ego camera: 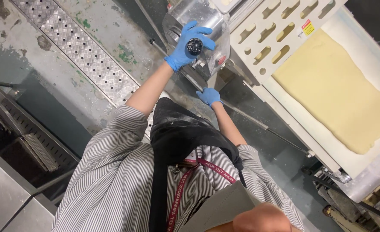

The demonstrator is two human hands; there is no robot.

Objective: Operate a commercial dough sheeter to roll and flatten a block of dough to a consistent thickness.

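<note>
My left hand (185, 46), in a blue glove, is wrapped around a black ball knob (194, 45) on the steel housing (198, 17) of a dough sheeter. Lower down, my gloved right hand (209, 95) rests at a thin metal rod (250, 120) that runs along the machine's side; its grip is unclear. A flat, pale yellow dough sheet (331, 86) lies on the white conveyor belt (361, 47) to the right. A white slotted guard (276, 30) covers the rollers beside the dough.
A perforated metal drain grate (82, 51) runs diagonally across the worn grey floor (35, 64). A steel rack or cart (18, 141) stands at the left. I wear a striped shirt, a black apron (177, 133) and a red lanyard (177, 202).
</note>
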